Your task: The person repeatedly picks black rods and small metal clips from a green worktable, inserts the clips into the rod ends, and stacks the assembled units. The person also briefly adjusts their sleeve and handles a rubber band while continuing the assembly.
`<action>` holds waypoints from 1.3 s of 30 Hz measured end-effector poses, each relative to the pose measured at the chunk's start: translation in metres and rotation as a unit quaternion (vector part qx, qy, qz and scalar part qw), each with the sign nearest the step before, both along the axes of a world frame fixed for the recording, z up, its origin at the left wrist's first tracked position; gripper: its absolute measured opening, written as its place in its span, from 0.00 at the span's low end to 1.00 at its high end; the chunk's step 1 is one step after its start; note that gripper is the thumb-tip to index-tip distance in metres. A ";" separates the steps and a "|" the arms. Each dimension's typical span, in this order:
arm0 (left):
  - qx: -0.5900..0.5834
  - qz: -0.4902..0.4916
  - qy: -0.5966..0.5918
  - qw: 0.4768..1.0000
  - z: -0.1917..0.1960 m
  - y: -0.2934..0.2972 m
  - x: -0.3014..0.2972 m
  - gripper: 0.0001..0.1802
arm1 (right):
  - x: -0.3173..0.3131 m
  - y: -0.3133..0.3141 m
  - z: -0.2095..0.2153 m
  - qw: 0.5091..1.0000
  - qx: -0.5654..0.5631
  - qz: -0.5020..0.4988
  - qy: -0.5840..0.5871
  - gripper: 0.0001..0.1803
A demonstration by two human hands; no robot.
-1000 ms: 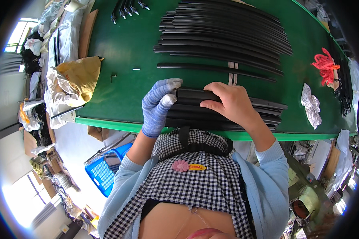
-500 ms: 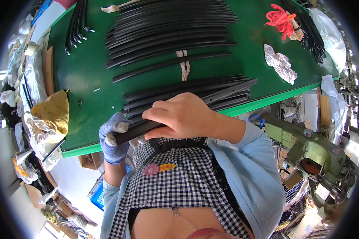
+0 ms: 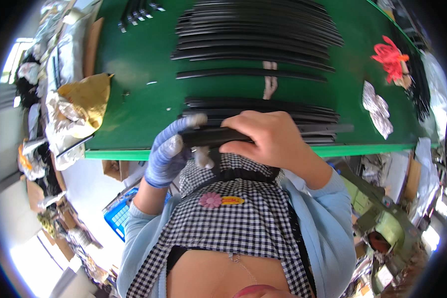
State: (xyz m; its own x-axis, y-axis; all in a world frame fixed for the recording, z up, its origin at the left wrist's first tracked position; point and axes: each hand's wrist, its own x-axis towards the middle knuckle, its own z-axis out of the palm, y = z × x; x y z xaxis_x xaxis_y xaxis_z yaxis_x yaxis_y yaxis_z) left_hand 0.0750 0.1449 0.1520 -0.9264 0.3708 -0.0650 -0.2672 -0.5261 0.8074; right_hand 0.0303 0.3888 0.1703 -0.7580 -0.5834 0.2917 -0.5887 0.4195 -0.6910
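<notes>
My left hand (image 3: 165,155), in a blue-grey knitted glove with pale fingertips, is around the left end of a black tube (image 3: 208,137). Its fingertips show above and below the tube, somewhat blurred. My bare right hand (image 3: 265,136) is closed over the same tube farther right, thumb on the near side. Under and beyond my hands lies a row of black tubes (image 3: 233,103) along the table's near edge. One greyer strip (image 3: 333,128) sticks out to the right past my right wrist.
A single black tube (image 3: 223,74) crosses a pale tie strip (image 3: 269,87) on the green table (image 3: 139,114). Beyond lies a large stack of tubes (image 3: 258,30). Red cord (image 3: 390,57) and a patterned cloth (image 3: 377,109) lie right; a yellow bag (image 3: 87,97) left. A green machine (image 3: 390,228) stands lower right.
My view has shifted, so the table sits farther right and higher. The held tube is more level, and my left hand's fingers look looser around its end. My right hand keeps its hold.
</notes>
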 end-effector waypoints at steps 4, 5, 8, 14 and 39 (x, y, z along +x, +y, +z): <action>-0.197 0.184 0.155 0.950 -0.001 0.009 0.008 0.24 | -0.005 0.008 -0.006 0.995 -0.017 0.001 -0.102 0.24; -0.273 0.171 0.262 0.910 -0.003 0.004 0.000 0.23 | -0.004 0.010 -0.006 0.992 -0.008 0.009 -0.123 0.25; -0.401 0.111 0.369 0.831 0.016 0.000 -0.008 0.15 | -0.009 0.010 0.003 0.970 0.015 0.071 -0.233 0.27; -0.317 0.027 0.336 0.887 0.015 -0.013 -0.006 0.12 | -0.010 0.006 0.006 0.977 0.017 0.119 -0.179 0.25; -0.823 0.308 -0.115 0.463 -0.199 -0.235 -0.098 0.16 | 0.024 0.045 -0.151 0.963 0.247 -0.101 0.048 0.26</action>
